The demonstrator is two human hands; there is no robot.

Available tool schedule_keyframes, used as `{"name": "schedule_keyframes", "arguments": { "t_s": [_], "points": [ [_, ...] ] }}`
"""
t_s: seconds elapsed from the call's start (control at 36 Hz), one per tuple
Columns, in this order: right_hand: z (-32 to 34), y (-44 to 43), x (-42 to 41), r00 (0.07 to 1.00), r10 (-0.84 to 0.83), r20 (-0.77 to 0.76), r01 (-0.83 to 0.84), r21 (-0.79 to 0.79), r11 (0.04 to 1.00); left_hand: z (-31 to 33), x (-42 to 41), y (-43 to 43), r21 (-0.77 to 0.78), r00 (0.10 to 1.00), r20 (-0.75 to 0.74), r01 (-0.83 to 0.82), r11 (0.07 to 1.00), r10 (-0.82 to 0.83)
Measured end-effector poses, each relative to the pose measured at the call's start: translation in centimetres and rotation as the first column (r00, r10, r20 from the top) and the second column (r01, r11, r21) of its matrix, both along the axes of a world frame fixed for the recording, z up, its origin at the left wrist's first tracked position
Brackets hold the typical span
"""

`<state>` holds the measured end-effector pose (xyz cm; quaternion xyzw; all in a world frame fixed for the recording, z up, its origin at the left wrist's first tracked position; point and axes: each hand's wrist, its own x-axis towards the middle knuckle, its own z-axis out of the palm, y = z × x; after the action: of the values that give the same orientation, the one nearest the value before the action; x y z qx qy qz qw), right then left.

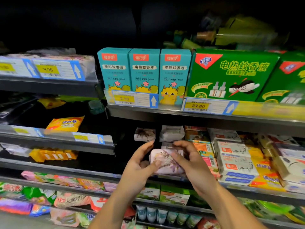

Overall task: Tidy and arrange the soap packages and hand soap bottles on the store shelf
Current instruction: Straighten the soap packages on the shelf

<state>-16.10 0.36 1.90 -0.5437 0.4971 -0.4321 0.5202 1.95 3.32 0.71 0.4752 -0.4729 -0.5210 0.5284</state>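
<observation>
Two hands shared one item. The left hand (pixel 140 164) cupped the lilac floral soap package (pixel 165 160) from below, thumb pressed on its front, while the right hand (pixel 192 160) curled its fingers over the package's top right edge. The package was held tilted, just in front of the middle shelf (pixel 255 195) and seemingly not set down on it.

The step in hand looked like straightening this package so it could join its row. Two similar wrapped soap packages (pixel 144 134) stood further back in the same dark bay, and another lay just behind the right hand's fingertips. The next move probably called for turning the printed face forward and sliding the package squarely in ahead of those, without nudging the orange barcoded boxes (pixel 200 146) just to the right.

Beyond those boxes, white soap boxes (pixel 234 157) were stacked unevenly, some leaning. One shelf up stood three teal mosquito liquid boxes (pixel 144 70) beside green mosquito liquid boxes (pixel 231 75), with yellow price tags (pixel 198 106) clipped along the rail. The left bay held yellow soap packs (pixel 65 123), and pale bottles (pixel 148 212) lined a lower shelf. The store lighting was dim, and the top of the unit was almost black
</observation>
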Motion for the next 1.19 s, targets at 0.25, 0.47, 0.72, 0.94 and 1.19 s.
{"name": "schedule_keyframes", "arguments": {
  "t_s": [0.25,0.47,0.72,0.94,1.19],
  "points": [
    [0.3,0.1,-1.4,0.825,-0.034,0.565,-0.174,0.309,0.935,-0.9,0.8,-0.2,-0.008,0.978,0.187,0.092,0.996,-0.089],
    [0.6,0.4,-3.6,0.810,0.192,0.554,-0.343,0.182,0.922,-0.6,-0.9,0.0,-0.010,0.985,0.173,0.003,1.000,-0.001],
    [1.5,0.7,-4.5,0.987,0.157,0.024,-0.159,0.081,0.984,0.8,-3.7,1.3,-0.012,0.997,-0.018,-0.079,0.997,0.078],
    [0.7,1.1,-5.4,0.969,0.216,-0.122,-0.218,-0.007,0.976,1.2,-4.3,1.6,-0.120,0.986,-0.021,-0.167,0.979,0.166],
    [-1.0,2.0,-3.8,0.943,0.320,0.096,-0.321,0.000,0.947,2.0,-6.2,1.3,-0.114,0.984,-0.077,-0.170,0.979,0.162]
  ]
}}
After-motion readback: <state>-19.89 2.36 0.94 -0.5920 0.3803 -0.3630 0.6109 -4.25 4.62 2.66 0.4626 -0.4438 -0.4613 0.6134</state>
